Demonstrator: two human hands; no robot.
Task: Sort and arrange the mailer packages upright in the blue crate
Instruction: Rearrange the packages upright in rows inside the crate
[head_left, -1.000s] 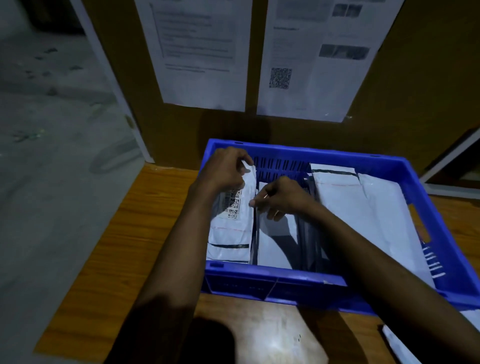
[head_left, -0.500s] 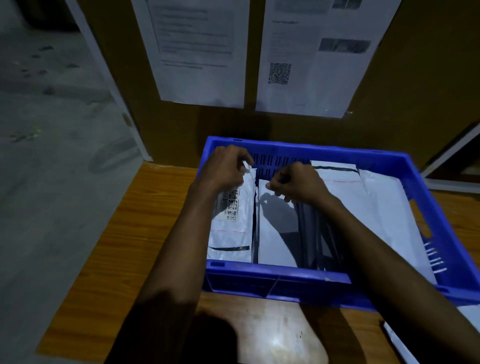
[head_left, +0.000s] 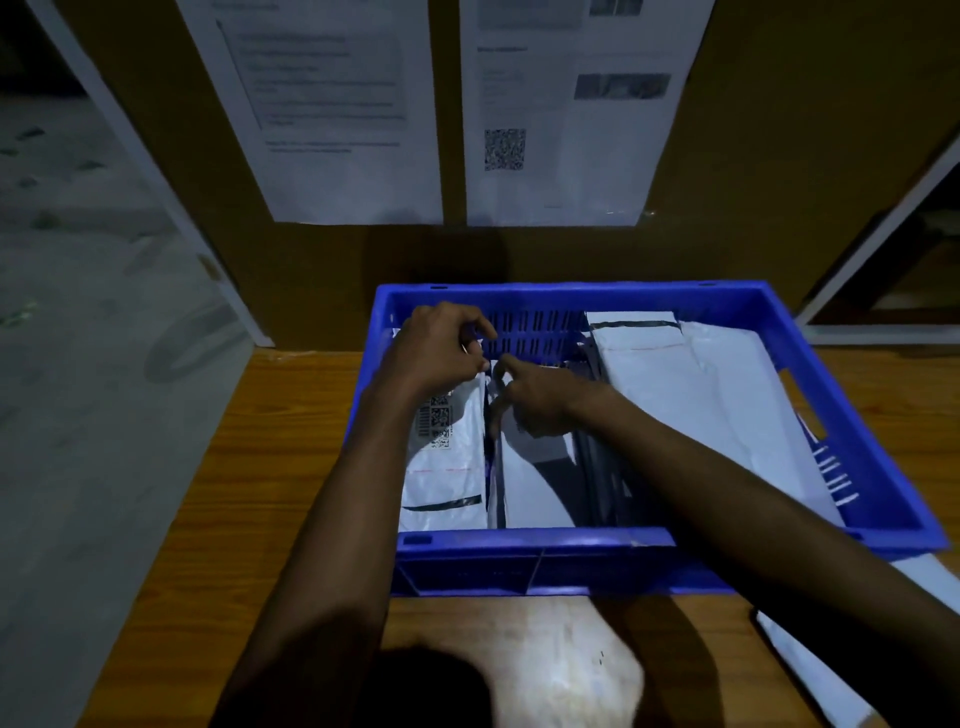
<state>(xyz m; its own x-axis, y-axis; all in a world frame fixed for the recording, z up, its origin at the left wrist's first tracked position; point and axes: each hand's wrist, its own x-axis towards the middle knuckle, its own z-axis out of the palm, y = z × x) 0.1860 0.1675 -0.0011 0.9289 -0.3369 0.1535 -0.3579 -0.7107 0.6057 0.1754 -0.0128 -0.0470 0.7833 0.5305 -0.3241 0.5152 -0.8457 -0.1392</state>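
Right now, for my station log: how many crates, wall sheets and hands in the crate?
Blue crate: 1
Wall sheets: 2
Hands, left hand and right hand: 2
Total: 5

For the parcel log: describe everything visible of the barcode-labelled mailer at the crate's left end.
The mailer is a white, plastic-looking pouch: barcode label near its far end, faint red dotted line across, black strip near the near end. It leans at the left end of the crate, first in the row. The left hand grips its far edge; the next mailer, pinched by the right hand, lies alongside.
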